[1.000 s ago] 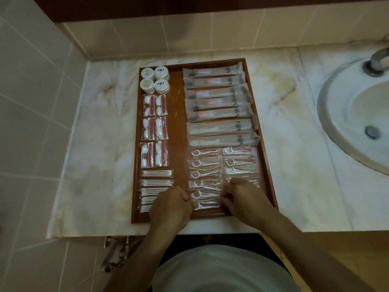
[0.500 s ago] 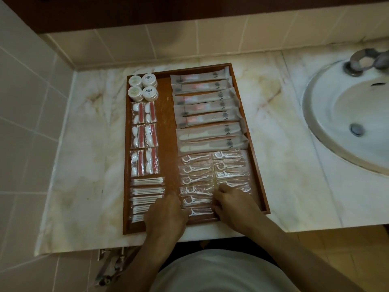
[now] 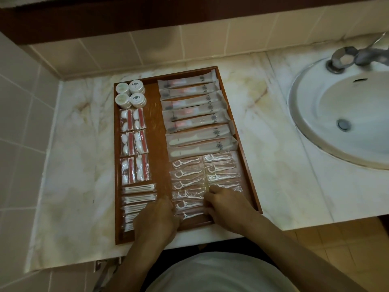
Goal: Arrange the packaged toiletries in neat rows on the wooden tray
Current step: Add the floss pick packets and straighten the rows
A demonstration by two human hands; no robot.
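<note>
Wooden tray (image 3: 250, 192) on marble counter, left of the sink (image 3: 341, 121). Floss pick packets (image 3: 187, 184) fill the tray's near right part. Left hand (image 3: 156, 220) and right hand (image 3: 226, 204) flank the nearest packets, fingers curled, likely squaring the column; actual pinch unclear.
</note>
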